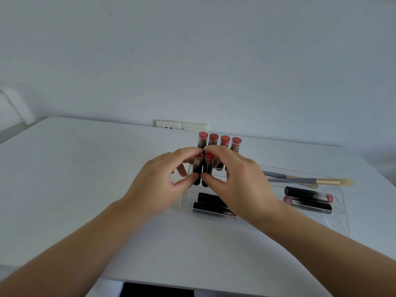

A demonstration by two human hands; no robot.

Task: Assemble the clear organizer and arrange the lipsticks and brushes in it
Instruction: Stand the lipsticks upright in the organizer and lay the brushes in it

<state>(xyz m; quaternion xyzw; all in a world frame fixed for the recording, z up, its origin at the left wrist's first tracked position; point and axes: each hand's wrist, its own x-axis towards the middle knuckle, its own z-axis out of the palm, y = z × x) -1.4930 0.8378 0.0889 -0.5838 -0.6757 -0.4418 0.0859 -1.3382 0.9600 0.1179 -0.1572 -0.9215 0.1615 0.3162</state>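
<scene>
Standing on a white table (85, 179), the clear organizer (340, 209) sits right of centre, its stepped tiers rising toward the wall. The left hand (162, 181) pinches one upright lipstick (197, 168) between thumb and fingers; the right hand (235, 179) is closed the same way on the lipstick beside it (208, 166), the two tubes touching in the middle tier. Four red-capped lipsticks (218, 141) stand in the rear row. Two brushes (308, 180) lie across the right side. Dark lipsticks (306, 199) lie flat in the front tier, right, and more (207, 203) at left.
</scene>
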